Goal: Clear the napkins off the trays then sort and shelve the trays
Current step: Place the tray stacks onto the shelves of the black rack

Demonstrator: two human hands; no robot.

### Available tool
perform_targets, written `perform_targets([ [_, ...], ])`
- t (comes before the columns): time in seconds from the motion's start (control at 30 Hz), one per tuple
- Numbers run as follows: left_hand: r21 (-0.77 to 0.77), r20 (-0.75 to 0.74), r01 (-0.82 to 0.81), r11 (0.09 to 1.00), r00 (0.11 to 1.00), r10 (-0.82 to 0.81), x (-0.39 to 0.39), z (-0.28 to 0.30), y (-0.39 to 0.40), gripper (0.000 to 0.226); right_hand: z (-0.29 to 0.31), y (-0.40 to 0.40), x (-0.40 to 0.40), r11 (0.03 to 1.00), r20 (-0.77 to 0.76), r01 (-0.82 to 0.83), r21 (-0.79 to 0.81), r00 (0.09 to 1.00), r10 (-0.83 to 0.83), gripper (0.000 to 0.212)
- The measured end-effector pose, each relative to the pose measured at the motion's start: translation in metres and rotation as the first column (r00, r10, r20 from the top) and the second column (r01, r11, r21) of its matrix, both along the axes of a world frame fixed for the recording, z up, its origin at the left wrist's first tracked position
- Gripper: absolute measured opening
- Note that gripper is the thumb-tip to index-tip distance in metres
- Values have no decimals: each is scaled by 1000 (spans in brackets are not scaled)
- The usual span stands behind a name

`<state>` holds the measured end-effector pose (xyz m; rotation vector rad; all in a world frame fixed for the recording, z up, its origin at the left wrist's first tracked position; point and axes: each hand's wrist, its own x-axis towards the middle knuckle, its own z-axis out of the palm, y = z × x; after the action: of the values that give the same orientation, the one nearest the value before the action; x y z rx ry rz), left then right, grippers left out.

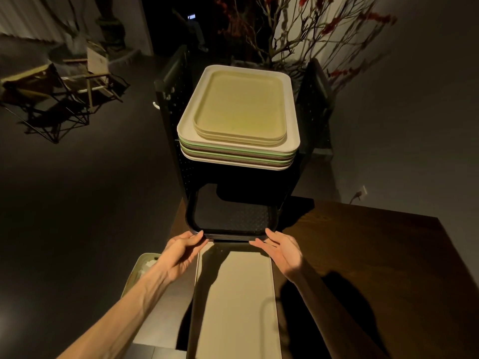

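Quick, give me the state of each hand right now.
Left hand: fingers curled on the near edge of the black tray stack, holding it.
Right hand: fingers fairly straight against the same edge, steadying it.

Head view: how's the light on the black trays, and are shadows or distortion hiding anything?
Head view: dim, warm light from above; the black trays sit in the rack's shadow, texture barely readable. Both hands' shadows fall on the beige tray below. Left hand and right hand are lit and sharp. Wide-angle bending curves the edges; the background is dark, the branches slightly soft.
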<state>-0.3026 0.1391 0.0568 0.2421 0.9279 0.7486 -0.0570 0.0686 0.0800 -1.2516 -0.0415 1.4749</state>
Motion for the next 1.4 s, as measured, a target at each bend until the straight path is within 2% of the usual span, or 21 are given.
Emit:
perform_targets([
  [0.1, 6, -15, -35, 999, 999, 35, 4, 2, 8, 20, -2, 8, 1, 998, 74, -15, -53, 997, 19, 50],
  [0.27, 7, -28, -27, 1000, 999, 27, 5, 2, 18, 12, -4, 12, 1, 997, 88, -44, -56, 995, 49, 48],
  [0.47, 18, -22, -25, 1000, 999, 25, 7, 3, 22, 12, -22, 19, 7, 997, 66, -71, -23, 995, 72, 44],
  [0.57, 32, -24, -10, 999, 1000, 11, 6, 5, 21, 17, -29, 14, 13, 999, 10, -29, -22, 1000, 29, 41],
  [0.6, 60, -48, 20, 998, 999, -17, 4, 5, 19, 24, -30, 10, 14, 999, 4, -42, -12, 999, 42, 38],
  [0.67, 105, -164, 125, 987, 981, -106, -2, 0, 12, 40, -32, -2, 17, 988, -107, -143, 49, 983, 148, 33],
  [0.7, 95, -239, 176, 980, 959, -149, -6, -7, 6, 44, -35, -9, 21, 975, -68, -213, 61, 974, 217, 35],
  [0.73, 65, -317, 211, 975, 931, -181, -10, -18, -1, 45, -38, -16, 20, 965, -6, -260, 32, 966, 260, 37],
  [0.77, 27, -391, 229, 973, 898, -201, -15, -31, -11, 42, -45, -24, 20, 958, 174, -285, -19, 943, 284, 37],
  [0.8, -9, -457, 235, 972, 864, -213, -19, -46, -22, 37, -57, -33, 22, 948, 280, -310, -75, 906, 318, 35],
  [0.93, -148, -619, 291, 945, 719, -318, -32, -98, -77, 21, -111, -76, 23, 876, 352, -361, -321, 813, 464, 49],
  [1.03, -265, -703, 300, 916, 590, -397, -42, -127, -118, 19, -147, -109, 19, 787, 387, -360, -500, 720, 576, 35],
  [1.1, -325, -736, 297, 898, 517, -438, -44, -138, -143, 11, -171, -130, 15, 720, 415, -318, -617, 645, 642, 39],
  [1.17, -365, -733, 287, 886, 498, -463, -42, -143, -163, 10, -190, -150, 11, 670, 427, -287, -685, 587, 688, 44],
  [1.2, -379, -725, 288, 879, 498, -476, -40, -144, -171, 12, -202, -159, 10, 657, 415, -280, -699, 589, 693, 42],
  [1.3, -404, -689, 318, 857, 511, -514, -35, -146, -183, 25, -224, -179, 8, 670, 358, -293, -682, 666, 655, 41],
  [1.4, -408, -680, 286, 867, 538, -498, -31, -145, -189, 27, -223, -185, 1, 697, 358, -318, -643, 680, 640, 34],
])
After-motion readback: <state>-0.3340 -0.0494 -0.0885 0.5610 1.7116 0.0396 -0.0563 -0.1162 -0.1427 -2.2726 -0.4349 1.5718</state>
